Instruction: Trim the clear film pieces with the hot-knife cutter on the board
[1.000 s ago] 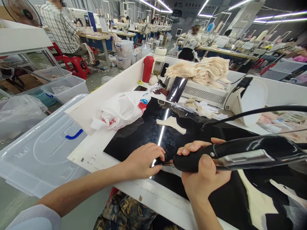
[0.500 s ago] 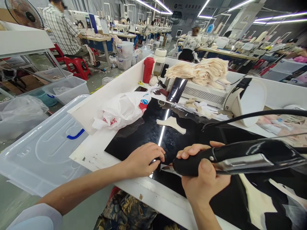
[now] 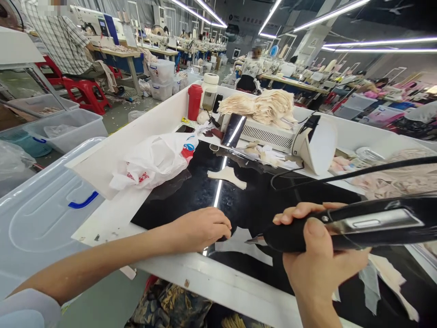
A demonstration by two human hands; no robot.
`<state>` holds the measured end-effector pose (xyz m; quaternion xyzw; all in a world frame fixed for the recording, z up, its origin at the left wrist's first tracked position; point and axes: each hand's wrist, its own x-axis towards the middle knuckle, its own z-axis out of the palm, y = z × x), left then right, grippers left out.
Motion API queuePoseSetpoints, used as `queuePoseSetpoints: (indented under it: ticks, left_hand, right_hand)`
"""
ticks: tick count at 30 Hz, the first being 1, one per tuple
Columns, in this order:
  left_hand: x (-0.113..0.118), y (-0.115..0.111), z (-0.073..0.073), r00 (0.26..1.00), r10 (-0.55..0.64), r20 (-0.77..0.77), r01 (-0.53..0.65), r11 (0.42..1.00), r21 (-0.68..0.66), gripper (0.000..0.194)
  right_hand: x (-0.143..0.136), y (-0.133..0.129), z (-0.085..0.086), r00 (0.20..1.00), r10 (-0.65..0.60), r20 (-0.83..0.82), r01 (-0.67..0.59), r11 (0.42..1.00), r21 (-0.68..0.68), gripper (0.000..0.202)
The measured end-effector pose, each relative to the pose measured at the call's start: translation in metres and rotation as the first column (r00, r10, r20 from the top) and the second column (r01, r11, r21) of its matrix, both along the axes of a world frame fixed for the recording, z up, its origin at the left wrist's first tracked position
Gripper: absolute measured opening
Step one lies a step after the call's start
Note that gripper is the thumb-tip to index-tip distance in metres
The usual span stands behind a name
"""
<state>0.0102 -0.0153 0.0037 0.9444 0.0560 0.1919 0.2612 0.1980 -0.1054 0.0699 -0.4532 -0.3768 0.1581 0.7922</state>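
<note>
My right hand [image 3: 317,250] is wrapped round a black handheld tool [image 3: 368,223] with a silver plate and a pointed metal tip. That tip is over a thin pale translucent piece [image 3: 244,246] on the glossy black sheet [image 3: 180,205]. Just left of the tip, my left hand [image 3: 205,230] has its fingers curled down near the piece; a small dark thing shows under the fingertips, too hidden to name. Farther back lies a cream fabric piece [image 3: 228,176]. More cream and pale scraps [image 3: 387,278] are at the right, beyond my right wrist.
A white plastic bag [image 3: 153,159] is at the left. Behind are a red bottle [image 3: 194,102], stacked cream fabric [image 3: 262,107] on a vented white box and a white lamp shade [image 3: 319,143]. A black cable [image 3: 351,173] crosses at right. Two people sit beyond.
The view has swung right. My right hand and the tool have moved right, away from my left hand. The pale piece between them now shows more fully.
</note>
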Motion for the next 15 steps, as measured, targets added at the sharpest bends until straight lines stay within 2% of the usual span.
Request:
queuePoseSetpoints:
  ticks: [3, 7, 11, 15]
  left_hand:
    - [0.014, 0.015, 0.005, 0.995, -0.104, -0.013, 0.102, 0.991, -0.086, 0.024]
    - [0.025, 0.026, 0.004, 0.972, -0.206, -0.111, 0.179, 0.96, -0.214, 0.047]
    - [0.026, 0.027, -0.001, 0.957, -0.224, -0.185, 0.174, 0.952, -0.25, 0.056]
    - [0.025, 0.025, -0.007, 0.957, -0.221, -0.187, 0.178, 0.958, -0.225, 0.062]
  right_hand:
    - [0.001, 0.002, -0.004, 0.999, -0.015, -0.04, 0.015, 1.0, 0.009, 0.036]
    - [-0.001, 0.004, -0.008, 1.0, -0.006, -0.015, 0.007, 0.999, 0.039, 0.036]
    - [-0.003, 0.007, -0.012, 1.0, 0.012, 0.004, -0.012, 0.998, 0.065, 0.035]
    - [-0.006, 0.012, -0.015, 0.999, 0.026, 0.019, -0.028, 0.995, 0.094, 0.032]
